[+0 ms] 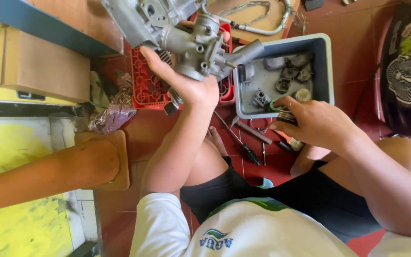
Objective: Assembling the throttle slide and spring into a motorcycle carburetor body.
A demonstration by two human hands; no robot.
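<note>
Left hand (193, 88) has the carburetor (200, 45) lifted off the floor and up toward the head camera, palm under the body, fingers wrapped around its lower side: grip closed on the casting, throat end pointing left, so the fittings and screws on its top face are turned toward the eyes. Held up like that, likely for inspection or for access from the other hand. Right hand (317, 123) sits low, just at the near edge of the grey plastic tray (327, 62), fingers pinched on a small dark ridged part (286, 115) with a green ring (273, 105) just beside the fingertips (can't tell if the ring belongs to that part or lies in the tray). Tray holds loose metal carb bits (293, 74), kept together in one walled bin, presumably so nothing rolls off across the red tiled floor (134, 138). Red plastic crate (148, 85) lies behind and partly under the carburetor, touching the tray's left side. A screwdriver (241, 143) and a couple of slim tools lie on the floor between the knees, within reach of either hand. Person is seated on the floor, legs spread around the work. A wooden stool leg (48, 173) and cardboard box (44, 66) sit off to the left, well apart from the work.
</note>
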